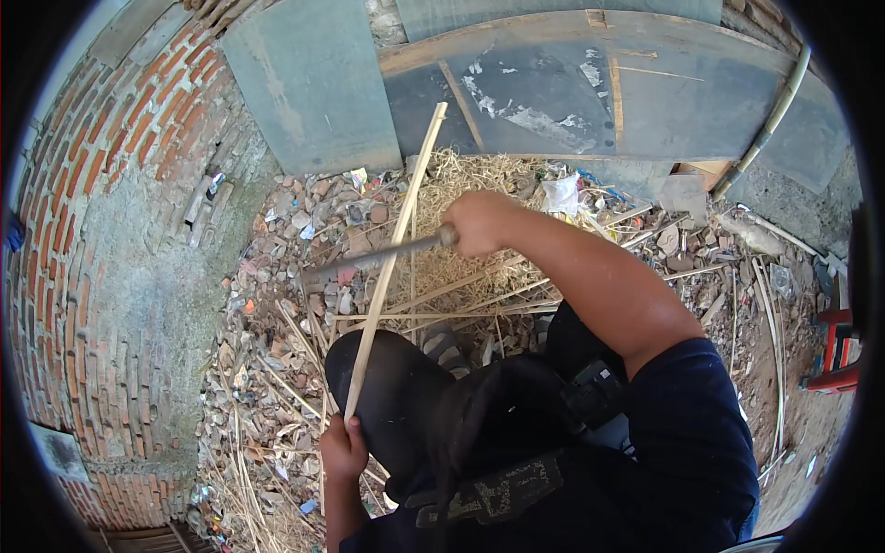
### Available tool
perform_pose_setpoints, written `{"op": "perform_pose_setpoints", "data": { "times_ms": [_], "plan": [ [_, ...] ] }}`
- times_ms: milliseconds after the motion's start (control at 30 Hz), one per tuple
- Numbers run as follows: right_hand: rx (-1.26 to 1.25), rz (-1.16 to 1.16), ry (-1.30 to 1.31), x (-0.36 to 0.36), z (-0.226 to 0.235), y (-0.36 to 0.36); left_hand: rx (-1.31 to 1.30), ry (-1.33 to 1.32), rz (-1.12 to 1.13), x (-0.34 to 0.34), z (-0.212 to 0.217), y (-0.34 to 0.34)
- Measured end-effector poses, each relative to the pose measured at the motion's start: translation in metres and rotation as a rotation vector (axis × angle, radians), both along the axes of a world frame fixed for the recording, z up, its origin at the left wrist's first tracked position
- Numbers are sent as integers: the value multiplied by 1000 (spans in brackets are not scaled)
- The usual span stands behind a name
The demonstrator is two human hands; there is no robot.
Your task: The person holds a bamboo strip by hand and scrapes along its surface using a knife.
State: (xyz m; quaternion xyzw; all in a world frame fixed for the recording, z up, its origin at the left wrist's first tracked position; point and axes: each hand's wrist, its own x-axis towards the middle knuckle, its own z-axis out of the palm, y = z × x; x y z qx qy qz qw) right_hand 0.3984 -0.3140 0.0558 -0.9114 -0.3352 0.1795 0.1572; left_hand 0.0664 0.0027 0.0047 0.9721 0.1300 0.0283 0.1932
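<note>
My left hand (344,449) is closed round the lower end of a long pale bamboo strip (373,313). The strip slants up and away over my dark-clothed knee (392,369), its far end reaching in front of the grey panels. In my right hand (481,224), the fingers are wrapped round the wooden handle of a long knife (359,264). Its blade points left and crosses the strip around the middle; whether its edge bites into the wood I cannot tell. Curly shavings (466,184) lie heaped beyond and under my right hand.
Stones and litter (277,369) cover the ground, with loose bamboo strips (479,315) across it. A brick wall (120,258) rises at left. Grey panels (313,88) stand at the back, with a leaning pole (770,120) at right. A red stool (830,355) is at far right.
</note>
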Motion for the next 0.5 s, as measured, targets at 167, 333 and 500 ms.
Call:
{"op": "perform_pose_setpoints", "data": {
  "times_ms": [167,333,500],
  "plan": [
    [46,-230,25,27,-24,-18,132,-27,1,0,7,-6],
    [68,-205,29,17,-22,-17,131,12,12,-1,8,-6],
    [39,-73,62,-11,3,-2,90,-14,17,0,0,0]
  ]
}}
